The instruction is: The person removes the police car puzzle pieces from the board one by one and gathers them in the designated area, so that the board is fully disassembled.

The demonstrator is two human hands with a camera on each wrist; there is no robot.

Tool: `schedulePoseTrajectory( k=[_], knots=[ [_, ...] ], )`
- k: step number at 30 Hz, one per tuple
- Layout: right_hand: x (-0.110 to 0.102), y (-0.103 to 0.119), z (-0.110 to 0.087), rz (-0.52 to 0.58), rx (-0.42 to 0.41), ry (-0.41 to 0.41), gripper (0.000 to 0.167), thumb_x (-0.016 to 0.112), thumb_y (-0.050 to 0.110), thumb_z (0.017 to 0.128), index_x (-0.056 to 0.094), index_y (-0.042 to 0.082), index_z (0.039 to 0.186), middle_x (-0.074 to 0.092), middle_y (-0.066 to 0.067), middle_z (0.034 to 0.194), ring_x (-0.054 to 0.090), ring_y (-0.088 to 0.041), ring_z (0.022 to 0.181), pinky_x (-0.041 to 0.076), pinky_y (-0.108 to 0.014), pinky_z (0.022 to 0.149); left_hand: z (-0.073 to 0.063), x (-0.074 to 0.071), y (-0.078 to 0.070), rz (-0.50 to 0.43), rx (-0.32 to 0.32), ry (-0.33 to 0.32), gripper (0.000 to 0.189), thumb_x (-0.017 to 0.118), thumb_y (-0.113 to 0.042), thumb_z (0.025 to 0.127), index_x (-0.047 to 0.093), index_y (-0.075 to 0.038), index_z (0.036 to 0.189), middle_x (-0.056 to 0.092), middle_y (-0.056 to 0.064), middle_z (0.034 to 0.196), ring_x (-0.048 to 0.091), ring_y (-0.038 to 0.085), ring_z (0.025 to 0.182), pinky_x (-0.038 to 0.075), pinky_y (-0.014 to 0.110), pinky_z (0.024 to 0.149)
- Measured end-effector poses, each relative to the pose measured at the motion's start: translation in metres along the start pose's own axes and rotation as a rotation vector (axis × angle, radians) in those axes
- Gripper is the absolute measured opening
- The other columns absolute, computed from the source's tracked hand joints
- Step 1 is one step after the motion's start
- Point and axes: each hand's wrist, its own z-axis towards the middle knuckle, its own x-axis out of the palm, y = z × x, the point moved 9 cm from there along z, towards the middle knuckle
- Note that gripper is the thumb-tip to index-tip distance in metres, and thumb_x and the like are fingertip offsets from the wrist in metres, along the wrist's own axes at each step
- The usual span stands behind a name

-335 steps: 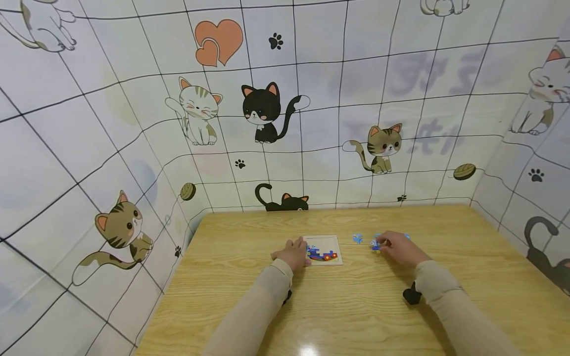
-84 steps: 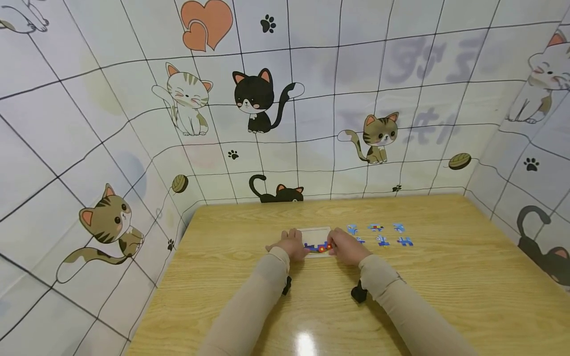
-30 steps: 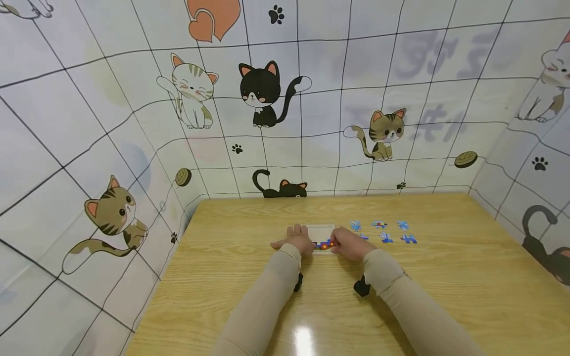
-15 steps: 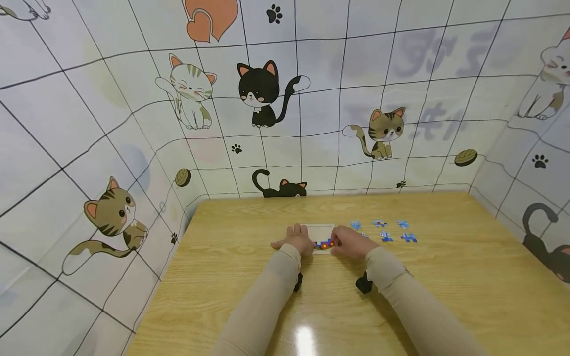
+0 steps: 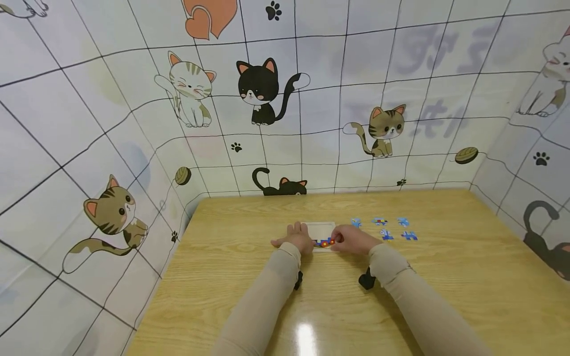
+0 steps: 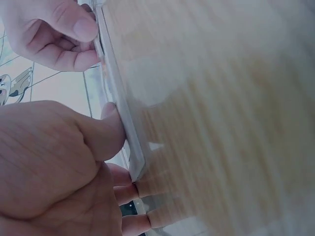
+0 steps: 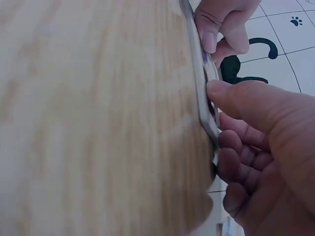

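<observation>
A small square puzzle tray [image 5: 321, 229] lies on the table, its bottom row filled with blue, red and yellow pieces [image 5: 324, 243]. My left hand [image 5: 297, 239] rests over the tray's left side with fingers spread. Its thumb [image 6: 112, 125] lies along the near rim in the left wrist view. At the lower right corner my right hand [image 5: 356, 240] has its thumb and curled fingers on a puzzle piece at the row's end. That piece is mostly hidden by the fingers. In the right wrist view the right thumb [image 7: 236, 96] presses at the rim.
Several loose blue jigsaw pieces [image 5: 386, 235] lie right of the tray in two rows. Further back is another piece [image 5: 403, 221]. The wooden table [image 5: 231, 277] meets a cat-patterned cloth wall [image 5: 303, 113] behind and at both sides.
Eleven seconds ago my right hand was among the loose pieces; it has since moved left to the tray's corner. In the last second it shifts slightly right; the left hand stays.
</observation>
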Motion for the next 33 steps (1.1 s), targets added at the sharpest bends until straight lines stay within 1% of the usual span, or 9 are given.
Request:
schedulePoseTrajectory(
  k=[6, 12, 14, 19, 21, 23, 27, 30, 33],
  knots=[
    [-0.001, -0.001, -0.004, 0.046, -0.031, -0.055, 0.018, 0.075, 0.013, 0.093, 0.063, 0.004, 0.103, 0.058, 0.0, 0.086, 0.051, -0.014, 0.076, 0.046, -0.032, 0.071, 0.001, -0.002, 0.001, -0.024, 0.006, 0.002, 0.049, 0.053, -0.042, 0.104, 0.041, -0.01, 0.139, 0.038, 0.006, 0.131, 0.031, 0.03, 0.132, 0.031, 0.087, 0.088],
    [-0.007, 0.002, -0.009, 0.044, -0.036, -0.097, 0.018, 0.076, 0.011, 0.092, 0.064, 0.003, 0.102, 0.061, -0.002, 0.091, 0.055, -0.015, 0.081, 0.049, -0.033, 0.074, -0.007, -0.007, -0.001, -0.022, 0.009, 0.003, 0.051, 0.052, -0.042, 0.105, 0.039, -0.01, 0.142, 0.036, 0.005, 0.143, 0.027, 0.029, 0.139, 0.03, 0.086, 0.091],
    [-0.01, 0.002, -0.012, 0.034, -0.029, -0.097, 0.018, 0.076, 0.012, 0.093, 0.064, 0.002, 0.103, 0.062, -0.004, 0.094, 0.057, -0.016, 0.084, 0.051, -0.035, 0.076, -0.016, -0.011, -0.001, -0.021, 0.012, 0.009, 0.055, 0.051, -0.044, 0.105, 0.038, -0.01, 0.146, 0.034, 0.004, 0.149, 0.026, 0.028, 0.141, 0.031, 0.084, 0.093],
    [-0.017, -0.003, -0.021, 0.022, 0.011, -0.098, 0.022, 0.076, 0.016, 0.093, 0.064, 0.004, 0.107, 0.061, -0.003, 0.099, 0.057, -0.015, 0.087, 0.051, -0.036, 0.078, -0.04, -0.021, -0.001, -0.043, 0.026, 0.046, 0.068, 0.048, -0.046, 0.106, 0.023, -0.011, 0.16, 0.017, 0.003, 0.166, 0.012, 0.026, 0.153, 0.029, 0.08, 0.101],
    [-0.021, -0.007, -0.024, 0.018, 0.016, -0.108, 0.023, 0.076, 0.017, 0.093, 0.065, 0.004, 0.109, 0.061, -0.003, 0.099, 0.056, -0.016, 0.086, 0.05, -0.036, 0.077, -0.043, -0.022, 0.0, -0.05, 0.03, 0.055, 0.07, 0.048, -0.045, 0.106, 0.021, -0.011, 0.161, 0.014, 0.003, 0.167, 0.008, 0.026, 0.154, 0.028, 0.079, 0.103],
    [-0.026, -0.012, -0.027, 0.019, 0.023, -0.118, 0.023, 0.076, 0.016, 0.094, 0.065, 0.004, 0.11, 0.061, -0.003, 0.099, 0.055, -0.017, 0.085, 0.05, -0.037, 0.077, -0.045, -0.025, 0.001, -0.04, 0.033, 0.05, 0.066, 0.048, -0.044, 0.106, 0.025, -0.011, 0.158, 0.02, 0.004, 0.164, 0.011, 0.026, 0.153, 0.03, 0.078, 0.103],
    [-0.036, -0.022, -0.032, 0.026, 0.048, -0.13, 0.021, 0.075, 0.015, 0.094, 0.065, 0.005, 0.109, 0.06, -0.003, 0.097, 0.053, -0.017, 0.084, 0.048, -0.037, 0.075, -0.044, -0.028, 0.001, -0.018, 0.042, 0.043, 0.055, 0.048, -0.042, 0.107, 0.034, -0.008, 0.148, 0.031, 0.007, 0.146, 0.022, 0.027, 0.145, 0.035, 0.076, 0.101],
    [-0.041, -0.03, -0.036, 0.018, 0.055, -0.137, 0.02, 0.075, 0.015, 0.094, 0.065, 0.005, 0.109, 0.06, -0.003, 0.096, 0.052, -0.018, 0.082, 0.047, -0.036, 0.073, -0.044, -0.028, 0.002, -0.035, 0.046, 0.056, 0.059, 0.044, -0.044, 0.107, 0.03, -0.008, 0.152, 0.029, 0.007, 0.15, 0.018, 0.027, 0.148, 0.032, 0.077, 0.102],
    [-0.045, -0.038, -0.04, 0.014, 0.063, -0.137, 0.019, 0.074, 0.015, 0.095, 0.066, 0.005, 0.109, 0.059, -0.003, 0.096, 0.051, -0.018, 0.082, 0.047, -0.035, 0.073, -0.041, -0.026, 0.003, -0.049, 0.048, 0.071, 0.071, 0.044, -0.052, 0.106, 0.023, -0.011, 0.159, 0.022, 0.005, 0.162, 0.015, 0.027, 0.151, 0.03, 0.075, 0.105]
  ],
)
